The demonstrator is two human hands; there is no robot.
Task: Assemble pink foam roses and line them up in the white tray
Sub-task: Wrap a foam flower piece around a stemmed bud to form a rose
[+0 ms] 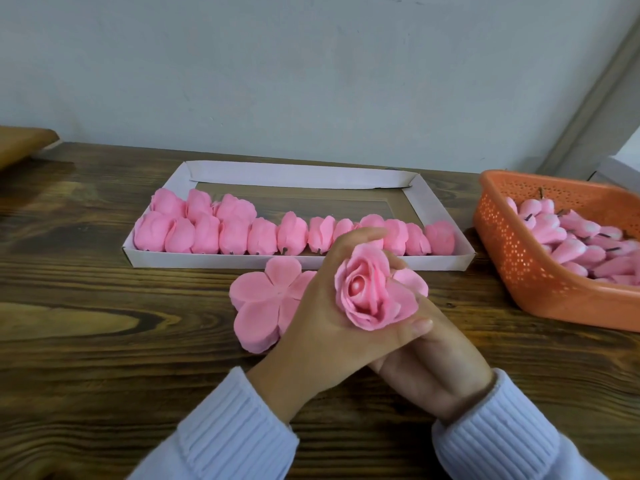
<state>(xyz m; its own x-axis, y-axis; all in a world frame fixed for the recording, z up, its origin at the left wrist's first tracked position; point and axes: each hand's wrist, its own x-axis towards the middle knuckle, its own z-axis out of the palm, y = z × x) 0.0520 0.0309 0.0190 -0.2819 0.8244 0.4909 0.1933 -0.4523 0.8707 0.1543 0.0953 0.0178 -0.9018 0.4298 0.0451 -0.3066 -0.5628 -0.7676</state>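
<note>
The rose (372, 294) was held above the tabletop (104, 341), just in front of the white tray (194, 259), with its open face turned upward. It was wrapped by the left hand (318, 313), with the fingers curled over its far side and the thumb pressed against its near edge. The right hand (440, 368) was laid beneath the left, touching it. Its fingers were hidden, so whether anything was gripped by it could not be told.

The outer petals looked loosely flared. They could be creased if the foam were squeezed too hard, or could spring open if the grip were eased too soon. A flat petal piece (263, 306), partly hidden behind the left hand, could be dragged off its spot by a careless sweep. The front row of finished roses (263, 237) appeared full, so it would probably have to be reached over, and some could be toppled by a sleeve.
</note>
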